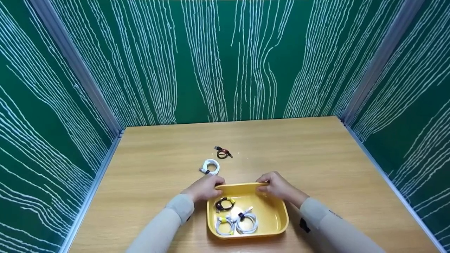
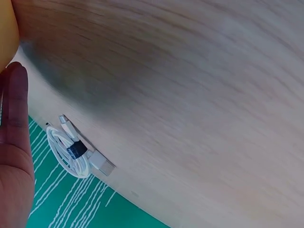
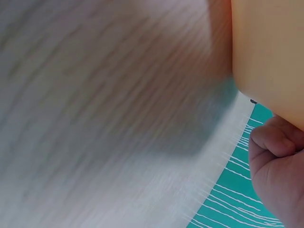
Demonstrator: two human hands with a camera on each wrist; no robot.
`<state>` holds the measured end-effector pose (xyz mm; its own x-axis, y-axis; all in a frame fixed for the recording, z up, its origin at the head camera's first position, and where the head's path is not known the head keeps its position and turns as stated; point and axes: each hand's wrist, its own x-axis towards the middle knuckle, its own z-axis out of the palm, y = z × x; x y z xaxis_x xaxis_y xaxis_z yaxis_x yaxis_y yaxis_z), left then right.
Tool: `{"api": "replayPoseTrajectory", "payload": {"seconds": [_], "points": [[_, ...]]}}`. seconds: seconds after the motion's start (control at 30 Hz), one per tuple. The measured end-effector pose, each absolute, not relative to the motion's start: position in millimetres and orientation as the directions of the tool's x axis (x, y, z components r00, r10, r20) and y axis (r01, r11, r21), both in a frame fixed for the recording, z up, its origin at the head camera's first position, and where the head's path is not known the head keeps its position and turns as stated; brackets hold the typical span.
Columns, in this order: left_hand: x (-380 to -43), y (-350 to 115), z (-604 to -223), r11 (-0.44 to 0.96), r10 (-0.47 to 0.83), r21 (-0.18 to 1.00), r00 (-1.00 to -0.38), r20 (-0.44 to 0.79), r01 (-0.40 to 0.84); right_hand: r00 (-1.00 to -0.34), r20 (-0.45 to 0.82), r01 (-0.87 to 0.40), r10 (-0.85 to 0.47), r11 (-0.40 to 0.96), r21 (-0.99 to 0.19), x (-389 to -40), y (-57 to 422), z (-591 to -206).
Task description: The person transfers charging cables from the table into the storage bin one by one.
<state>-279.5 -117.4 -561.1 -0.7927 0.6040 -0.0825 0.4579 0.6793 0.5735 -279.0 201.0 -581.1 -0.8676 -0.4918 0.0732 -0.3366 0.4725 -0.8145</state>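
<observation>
A yellow plastic tray [image 1: 270,230] stands near the front of the table. My left hand [image 1: 205,188] grips its far rim at the left corner, and my right hand [image 1: 277,186] grips the same rim at the right corner. Inside the tray lie a coiled black cable [image 1: 225,203] with a yellow tie, a coiled white cable [image 1: 225,226] with a yellow tie, and another coiled white cable [image 1: 248,225] with a black tie. The left wrist view shows the left fingers against the tray's wall [image 2: 7,33]; in the right wrist view, curled fingers meet the tray's wall [image 3: 270,52].
Beyond the tray, a coiled white cable [image 1: 211,166] with a dark tie lies on the wooden table [image 1: 158,151]. Farther back is a small black cable [image 1: 223,152] with a red tie. Green panels [image 1: 197,88] with white lines enclose the back and sides.
</observation>
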Motion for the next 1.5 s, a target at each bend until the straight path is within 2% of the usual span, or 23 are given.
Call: {"api": "replayPoseTrajectory", "payload": {"seconds": [0.2, 0.37, 0.6, 0.87, 1.27, 1.5], "points": [[-281, -123, -555, 0.642, 0.629, 0.584, -0.777, -0.031, 0.497, -0.855, 0.108, -0.382, -0.507, 0.475, -0.793, -279, 201, -581], [-283, -130, -546, 0.639, 0.593, 0.63, -0.804, -0.038, 0.442, -0.858, 0.077, -0.355, -0.508, 0.479, -0.803, -278, 201, -581], [-289, -139, -528, 0.664, 0.544, 0.636, -0.837, -0.05, 0.394, -0.859, 0.068, -0.347, -0.507, 0.479, -0.806, -278, 199, -581], [-300, -146, -514, 0.647, 0.558, 0.616, -0.83, 0.021, 0.45, -0.854, 0.067, -0.351, -0.516, 0.477, -0.806, -280, 199, -581], [-309, -153, -518, 0.675, 0.536, 0.575, -0.843, 0.048, 0.462, -0.858, 0.091, -0.369, -0.505, 0.485, -0.793, -279, 199, -581], [-311, -152, -527, 0.676, 0.558, 0.529, -0.825, 0.087, 0.513, -0.864, 0.072, -0.346, -0.499, 0.483, -0.804, -278, 200, -580]]}}
